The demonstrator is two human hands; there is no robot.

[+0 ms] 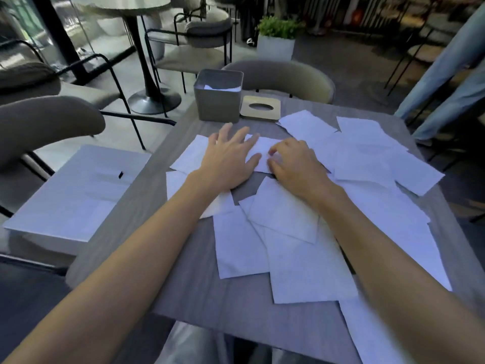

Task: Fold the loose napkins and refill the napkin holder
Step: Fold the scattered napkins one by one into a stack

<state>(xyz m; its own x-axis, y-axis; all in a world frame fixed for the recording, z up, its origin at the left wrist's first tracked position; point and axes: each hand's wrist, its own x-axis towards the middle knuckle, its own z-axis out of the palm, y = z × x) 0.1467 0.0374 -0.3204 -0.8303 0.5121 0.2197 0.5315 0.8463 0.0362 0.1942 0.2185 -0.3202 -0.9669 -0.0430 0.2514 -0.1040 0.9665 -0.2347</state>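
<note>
Several loose white napkins [294, 248] lie scattered over the grey wooden table [199, 298]. A grey square napkin holder [217, 103] stands at the table's far edge with a few white napkins inside. Its beige lid [259, 107] with an oval slot lies flat just right of it. My left hand [228, 158] rests flat with fingers spread on a napkin [262, 151] in the middle of the table. My right hand [294, 164] presses down beside it, its fingertips curled onto the same napkin's edge.
A flat white box [76, 190] lies on the chair seat to the left. A padded chair [286, 77] stands behind the table's far edge. More chairs, a round table [123, 6] and a potted plant [277, 38] are beyond. A person's jeans-clad legs [446, 74] stand at the right.
</note>
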